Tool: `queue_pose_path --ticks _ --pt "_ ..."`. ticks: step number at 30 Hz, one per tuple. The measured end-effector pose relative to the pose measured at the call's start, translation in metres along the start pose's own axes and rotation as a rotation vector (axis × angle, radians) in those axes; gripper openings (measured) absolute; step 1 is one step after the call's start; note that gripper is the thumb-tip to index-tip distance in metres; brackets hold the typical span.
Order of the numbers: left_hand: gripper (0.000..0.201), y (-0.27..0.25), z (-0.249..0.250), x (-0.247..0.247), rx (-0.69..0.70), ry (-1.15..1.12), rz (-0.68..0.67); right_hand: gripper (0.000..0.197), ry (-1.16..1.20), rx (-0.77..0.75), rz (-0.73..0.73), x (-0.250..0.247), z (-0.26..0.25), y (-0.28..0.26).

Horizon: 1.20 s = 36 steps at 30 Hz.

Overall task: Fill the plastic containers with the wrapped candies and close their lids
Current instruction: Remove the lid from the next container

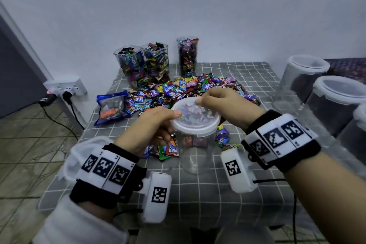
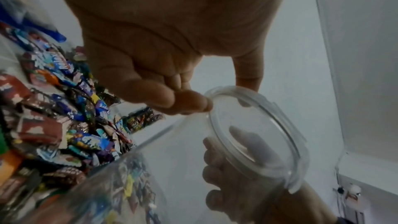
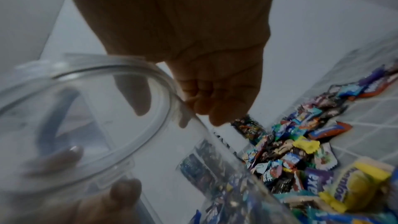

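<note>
A clear plastic container (image 1: pixel 195 154) stands on the checked cloth near the table's middle, with a white-rimmed lid (image 1: pixel 195 120) lying on top. My left hand (image 1: pixel 168 123) pinches the lid's left rim (image 2: pixel 258 134), thumb on top and fingers curled beneath. My right hand (image 1: pixel 210 106) pinches the far right rim (image 3: pixel 86 125) the same way. Loose wrapped candies (image 1: pixel 190 89) lie heaped behind the container and show through its wall. Its lower part looks empty.
Three open containers (image 1: pixel 156 63) full of candies stand at the table's back. Several lidded empty containers (image 1: pixel 336 103) crowd the right side. A blue candy bag (image 1: pixel 111 109) lies at the left. A power strip (image 1: pixel 65 87) with cables sits on the floor to the left.
</note>
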State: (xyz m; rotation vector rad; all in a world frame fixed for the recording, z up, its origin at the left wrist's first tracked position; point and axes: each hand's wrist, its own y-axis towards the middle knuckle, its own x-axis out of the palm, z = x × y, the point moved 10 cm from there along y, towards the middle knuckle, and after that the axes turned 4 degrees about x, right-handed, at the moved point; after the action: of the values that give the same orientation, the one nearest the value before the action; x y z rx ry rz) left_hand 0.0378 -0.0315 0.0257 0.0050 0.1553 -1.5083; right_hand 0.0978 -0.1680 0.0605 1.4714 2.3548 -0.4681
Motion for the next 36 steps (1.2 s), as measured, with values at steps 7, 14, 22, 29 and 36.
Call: queue_pose_path --ticks 7,14,22,29,36 --pt "0.034 0.009 -0.006 0.011 -0.076 -0.149 -0.117 0.019 0.170 0.116 -0.169 0.013 0.013 0.008" --pt "0.017 0.010 -0.007 0.019 -0.105 -0.308 -0.185 0.029 0.234 0.024 -0.126 0.009 0.002 0.011" --pt "0.025 0.012 0.005 0.016 -0.023 -0.363 -0.089 0.018 0.063 -0.074 0.002 -0.002 -0.006 0.001" --pt "0.037 -0.001 0.006 -0.003 0.025 0.066 0.000 0.029 -0.374 -0.224 0.122 -0.011 -0.028 -0.021" --pt "0.043 -0.020 0.031 -0.013 0.173 0.173 0.162 0.037 -0.596 -0.091 0.261 -0.024 -0.019 -0.029"
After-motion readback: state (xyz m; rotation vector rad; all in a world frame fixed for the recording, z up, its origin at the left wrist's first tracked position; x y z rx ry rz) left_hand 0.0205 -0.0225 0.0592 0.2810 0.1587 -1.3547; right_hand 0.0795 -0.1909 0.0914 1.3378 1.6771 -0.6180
